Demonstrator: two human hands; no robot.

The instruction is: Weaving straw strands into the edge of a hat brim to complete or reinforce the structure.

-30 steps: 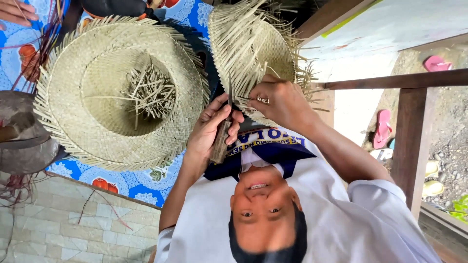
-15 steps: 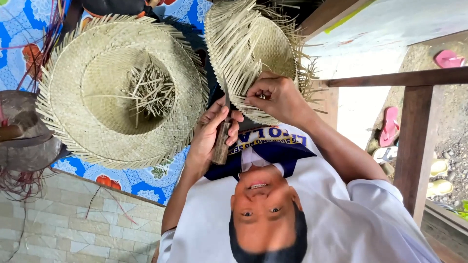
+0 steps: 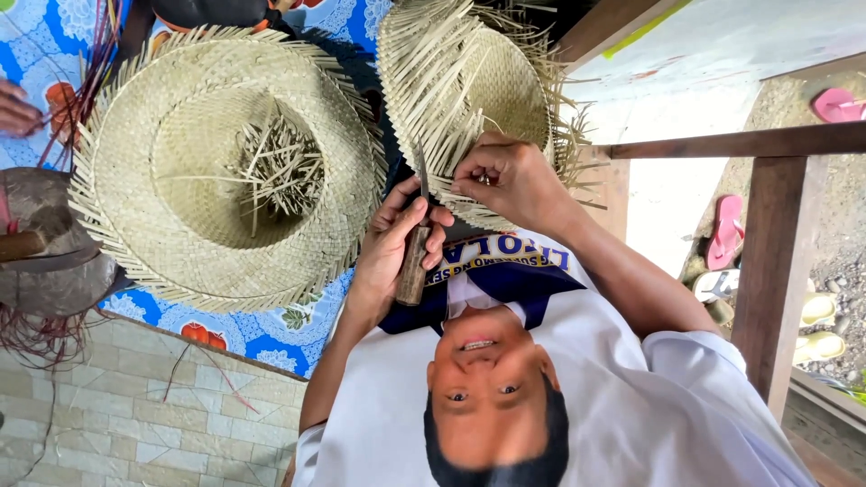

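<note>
The view is upside down. Only the curled fingers of my right hand (image 3: 16, 108) show at the left edge, pinched at a bundle of thin red strands (image 3: 86, 81). My left hand is out of view. Next to it a large woven straw hat (image 3: 225, 171) lies crown down on a blue flowered cloth (image 3: 262, 338), with loose straw ends inside. Opposite me a person in a white shirt (image 3: 631, 406) holds a smaller unfinished straw hat (image 3: 469, 81) in one hand (image 3: 514, 180). Their other hand grips a wooden-handled knife (image 3: 415, 261) with its blade at the frayed brim.
A dark, worn hat (image 3: 45, 261) with red fibres lies at the left edge. Pale tiled floor (image 3: 117, 415) runs beside the cloth. A wooden post and rail (image 3: 776, 261) stand on the right, with pink and yellow sandals (image 3: 726, 234) on the ground beyond.
My right hand has shifted from the upper left corner further down the left edge. The other person's hands and knife stay at the small hat's brim.
</note>
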